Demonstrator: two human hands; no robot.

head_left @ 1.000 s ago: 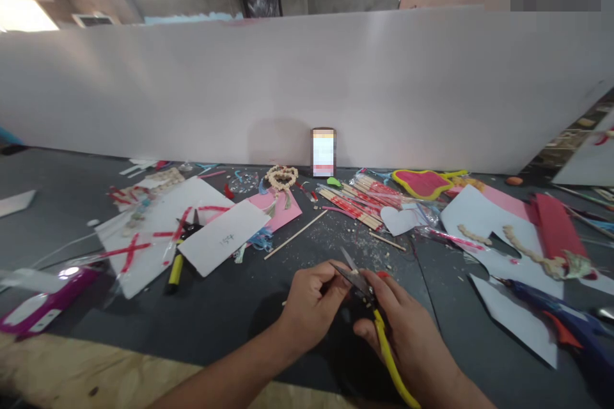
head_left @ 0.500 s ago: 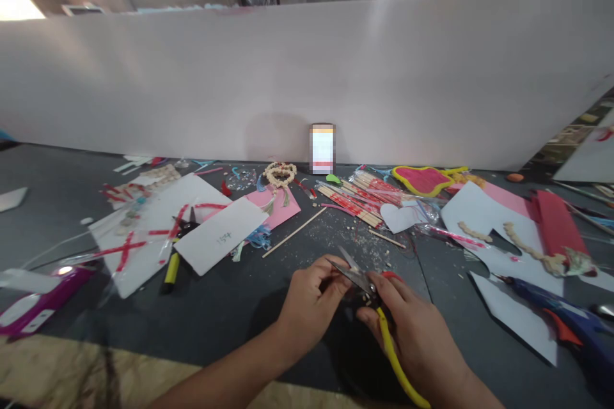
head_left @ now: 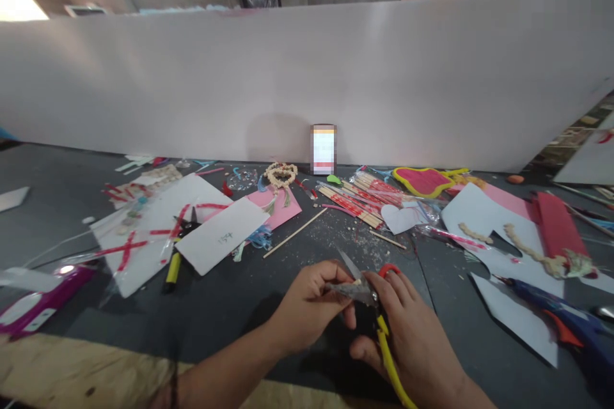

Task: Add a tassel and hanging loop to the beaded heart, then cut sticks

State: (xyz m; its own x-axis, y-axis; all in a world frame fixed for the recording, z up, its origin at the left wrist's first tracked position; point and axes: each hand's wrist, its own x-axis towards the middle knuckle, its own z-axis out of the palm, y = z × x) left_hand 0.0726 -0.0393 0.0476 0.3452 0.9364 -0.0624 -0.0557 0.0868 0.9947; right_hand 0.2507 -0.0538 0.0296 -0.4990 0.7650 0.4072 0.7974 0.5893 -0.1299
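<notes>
My right hand [head_left: 417, 332] is wrapped round a pair of scissors [head_left: 357, 292] with a red handle part and a long yellow one. The blades stand apart and point left, toward my left hand [head_left: 311, 297]. The fingers of that hand are pinched together right at the blades, and the lower blade passes close in front of them. A tiny pale bit [head_left: 357, 282] shows between the blades by the fingertips; what the fingers themselves hold is mostly hidden. Small crumbs lie on the dark tabletop beyond both hands.
A thin wooden stick [head_left: 295, 232] and bundled sticks in red wrapping [head_left: 352, 204] lie ahead. White card [head_left: 223, 236] and a purple tool [head_left: 45, 300] are on the left. To the right is a blue glue gun [head_left: 551, 310]. A phone [head_left: 323, 150] leans against the partition [head_left: 192, 83].
The scissor blades have opened wider and the lower blade has swung down in front of my left fingers. My right thumb has moved slightly away from the yellow handle.
</notes>
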